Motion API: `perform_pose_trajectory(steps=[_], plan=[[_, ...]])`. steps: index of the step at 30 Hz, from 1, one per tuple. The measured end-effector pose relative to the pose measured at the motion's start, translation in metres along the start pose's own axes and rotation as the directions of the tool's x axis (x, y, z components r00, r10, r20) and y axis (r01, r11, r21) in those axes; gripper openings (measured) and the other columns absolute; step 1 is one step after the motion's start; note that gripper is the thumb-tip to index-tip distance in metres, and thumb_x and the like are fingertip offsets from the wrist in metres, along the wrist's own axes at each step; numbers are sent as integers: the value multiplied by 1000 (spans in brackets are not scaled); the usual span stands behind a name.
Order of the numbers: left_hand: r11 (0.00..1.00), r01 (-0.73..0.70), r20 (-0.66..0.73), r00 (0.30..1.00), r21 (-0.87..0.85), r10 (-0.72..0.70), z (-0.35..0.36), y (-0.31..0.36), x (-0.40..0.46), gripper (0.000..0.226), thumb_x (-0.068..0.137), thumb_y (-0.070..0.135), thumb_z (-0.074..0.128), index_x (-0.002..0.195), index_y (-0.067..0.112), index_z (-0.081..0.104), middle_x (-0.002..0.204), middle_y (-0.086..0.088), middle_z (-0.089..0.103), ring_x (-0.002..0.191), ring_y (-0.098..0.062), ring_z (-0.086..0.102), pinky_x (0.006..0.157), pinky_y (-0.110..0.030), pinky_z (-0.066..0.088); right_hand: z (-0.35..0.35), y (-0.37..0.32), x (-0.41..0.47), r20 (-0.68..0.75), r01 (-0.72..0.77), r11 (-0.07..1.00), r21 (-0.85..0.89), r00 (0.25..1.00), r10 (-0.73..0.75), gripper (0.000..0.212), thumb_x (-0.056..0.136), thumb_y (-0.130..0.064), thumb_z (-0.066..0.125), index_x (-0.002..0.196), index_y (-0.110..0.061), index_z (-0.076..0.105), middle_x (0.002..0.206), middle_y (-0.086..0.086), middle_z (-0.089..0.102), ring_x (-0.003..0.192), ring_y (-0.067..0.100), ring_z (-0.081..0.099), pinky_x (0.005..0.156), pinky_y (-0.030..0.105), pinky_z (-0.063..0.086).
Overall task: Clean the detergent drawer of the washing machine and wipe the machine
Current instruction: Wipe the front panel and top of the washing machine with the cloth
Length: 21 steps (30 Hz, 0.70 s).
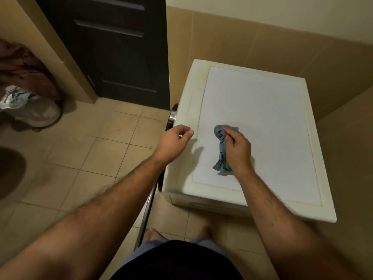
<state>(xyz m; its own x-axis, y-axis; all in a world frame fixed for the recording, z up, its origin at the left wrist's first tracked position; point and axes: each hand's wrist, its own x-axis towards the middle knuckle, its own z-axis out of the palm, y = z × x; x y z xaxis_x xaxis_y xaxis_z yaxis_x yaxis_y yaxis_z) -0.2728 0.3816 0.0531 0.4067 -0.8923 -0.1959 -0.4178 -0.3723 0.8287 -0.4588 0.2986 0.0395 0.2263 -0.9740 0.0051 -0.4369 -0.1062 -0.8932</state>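
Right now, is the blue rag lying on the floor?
No, the blue rag is bunched up on top of the washing machine, gripped by the right hand.

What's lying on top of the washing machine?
A crumpled blue cloth lies on the washing machine lid, gripped by the right hand. The left hand hovers at the lid's left edge. The patch of lid under the cloth is hidden.

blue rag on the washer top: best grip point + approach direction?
Take the rag at its bunched far end, coming straight down from above. It lies as a crumpled rope on the flat washer top, and the right hand already pinches there. Left hand holds nothing.
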Motion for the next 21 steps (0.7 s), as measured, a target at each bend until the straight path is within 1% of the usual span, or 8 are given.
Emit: perform_pose_trajectory(steps=[2,5,7,10,13,15,17,21], plan=[[1000,9,-18,1000,-20,-9,-23,-7,0,35,96,44,52,121,22,62,107,9,65,97,-7,61,84,-27,50,12,-15,4,41,14,1000,-4,999,-14,34,93,-4,57,123,-16,66,120,-6,63,116,14,58,95,11,43],[998,22,-45,999,-54,-25,-52,-19,1,28,96,41,53,112,23,65,99,11,67,94,-7,62,79,-27,49,33,-37,12,82,-9,999,40,997,6,51,88,-8,68,135,-22,54,123,-2,60,109,14,60,92,20,49],[995,55,-66,996,-81,-61,-68,-30,1,20,96,41,53,106,26,63,94,14,65,93,-7,61,79,-27,49,49,-51,19,117,-71,993,95,991,60,63,85,-11,72,141,-23,46,122,0,57,104,14,60,87,21,50],[985,94,-83,991,-147,-107,-88,-46,3,16,96,39,55,106,30,62,95,13,64,96,-9,62,82,-31,52,71,-68,34,189,-218,950,225,966,177,66,83,-11,76,141,-17,45,123,2,57,105,16,61,88,27,52],[974,111,-104,986,-200,-134,-106,-57,9,14,95,37,57,105,28,62,97,8,66,95,-12,64,83,-32,52,96,-83,49,315,-411,802,433,903,293,50,82,-1,72,129,-3,55,109,11,65,95,24,66,79,36,56],[965,133,-124,979,-228,-164,-117,-61,14,20,94,37,58,108,24,63,96,5,67,93,-13,66,80,-30,51,111,-99,58,377,-484,733,479,867,326,30,83,4,69,112,-1,63,91,13,69,77,23,69,66,33,57],[960,143,-155,971,-243,-184,-130,-64,17,23,94,36,58,110,20,63,96,2,67,92,-15,66,77,-28,50,127,-114,67,412,-526,713,464,841,351,19,83,5,67,100,-2,64,83,13,70,67,22,70,58,32,57],[951,175,-185,957,-255,-225,-159,-70,23,23,95,36,57,110,20,63,100,-1,68,92,-15,67,74,-30,53,162,-137,89,450,-525,708,472,834,319,17,82,3,69,94,-7,63,90,13,70,78,24,70,74,38,58]])
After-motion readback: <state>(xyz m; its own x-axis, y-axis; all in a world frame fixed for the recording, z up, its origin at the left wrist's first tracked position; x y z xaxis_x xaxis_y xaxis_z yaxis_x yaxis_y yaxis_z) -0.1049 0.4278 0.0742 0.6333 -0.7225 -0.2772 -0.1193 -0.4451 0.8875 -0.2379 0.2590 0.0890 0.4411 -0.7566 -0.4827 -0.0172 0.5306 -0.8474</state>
